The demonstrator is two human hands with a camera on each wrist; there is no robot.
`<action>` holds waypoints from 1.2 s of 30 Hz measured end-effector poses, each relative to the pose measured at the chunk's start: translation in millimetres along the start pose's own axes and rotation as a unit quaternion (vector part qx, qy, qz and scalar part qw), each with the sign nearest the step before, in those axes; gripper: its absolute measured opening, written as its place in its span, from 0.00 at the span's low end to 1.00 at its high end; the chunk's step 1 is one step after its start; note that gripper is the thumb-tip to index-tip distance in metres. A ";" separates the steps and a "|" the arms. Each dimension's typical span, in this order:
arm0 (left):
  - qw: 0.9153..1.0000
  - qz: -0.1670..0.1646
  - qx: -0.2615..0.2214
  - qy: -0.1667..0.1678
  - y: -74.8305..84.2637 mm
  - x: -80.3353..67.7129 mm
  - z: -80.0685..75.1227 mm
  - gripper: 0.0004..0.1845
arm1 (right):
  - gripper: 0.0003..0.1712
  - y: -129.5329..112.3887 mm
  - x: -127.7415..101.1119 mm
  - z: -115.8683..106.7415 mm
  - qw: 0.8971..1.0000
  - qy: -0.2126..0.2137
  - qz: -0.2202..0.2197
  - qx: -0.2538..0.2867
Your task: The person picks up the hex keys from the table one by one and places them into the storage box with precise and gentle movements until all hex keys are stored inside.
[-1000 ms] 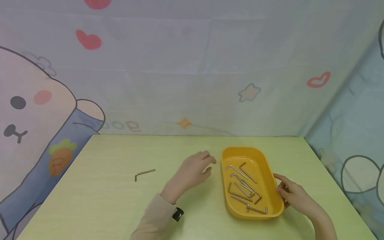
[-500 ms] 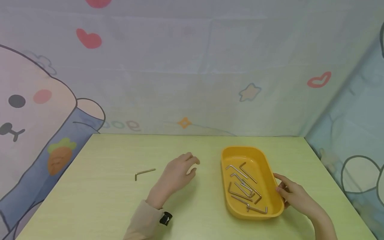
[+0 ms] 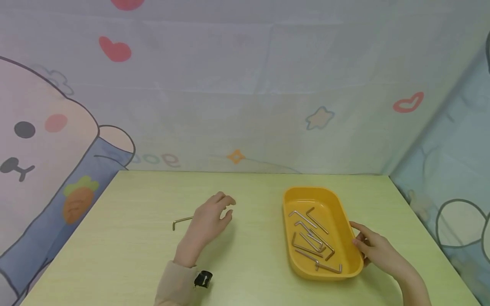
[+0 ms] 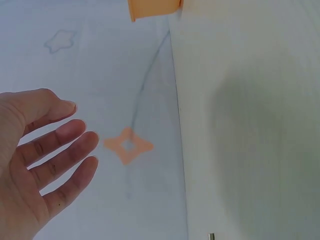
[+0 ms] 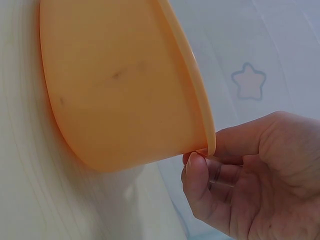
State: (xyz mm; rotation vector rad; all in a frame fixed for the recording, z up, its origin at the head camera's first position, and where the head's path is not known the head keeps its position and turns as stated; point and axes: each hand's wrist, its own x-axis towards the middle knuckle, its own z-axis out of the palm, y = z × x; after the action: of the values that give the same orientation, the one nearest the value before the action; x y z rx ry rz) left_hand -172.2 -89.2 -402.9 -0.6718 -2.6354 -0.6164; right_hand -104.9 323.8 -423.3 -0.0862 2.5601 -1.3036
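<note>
My left hand (image 3: 208,221) hovers over the left-middle of the table, fingers relaxed and holding nothing. Partly behind it lies a single L-shaped hex key (image 3: 182,220), its bent end showing; in the left wrist view just a metal tip (image 4: 211,236) appears at the bottom edge. On the right stands a yellow plastic tray (image 3: 333,276) with several hex keys (image 3: 317,222) lying loosely inside. My right hand (image 3: 377,251) pinches the tray's right rim between thumb and fingers, as the right wrist view also shows at the rim's corner.
The pale wooden table (image 3: 126,263) ends at a patterned cloth backdrop (image 3: 229,85) behind, with another cloth side (image 3: 459,140) on the right. A black strap device (image 3: 203,279) sits on my left wrist.
My left hand has moved left, away from the tray's side, until it overlaps the lone hex key in the head view. The right hand and the tray have stayed put.
</note>
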 end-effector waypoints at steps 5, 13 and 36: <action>1.000 -0.020 -0.001 0.012 -9.5 -4.8 1.2 0.10 | 0.32 0.2 -0.1 0.0 1.000 0.001 -0.004 -0.001; 0.999 -0.038 0.017 0.028 -22.7 -10.6 -0.4 0.10 | 0.32 -1.5 2.3 -0.7 1.000 -0.002 -0.009 -0.006; 0.989 -0.141 -0.049 -0.009 -67.1 -22.5 -14.5 0.12 | 0.32 1.8 0.1 -0.7 1.000 -0.007 0.001 -0.011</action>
State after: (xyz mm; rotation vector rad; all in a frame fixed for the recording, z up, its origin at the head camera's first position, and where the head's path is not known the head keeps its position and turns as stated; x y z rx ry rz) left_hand -185.2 -157.7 -421.9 -0.3314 -2.7545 -0.8264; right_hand -105.0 325.4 -424.4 -0.0972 2.5620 -1.2702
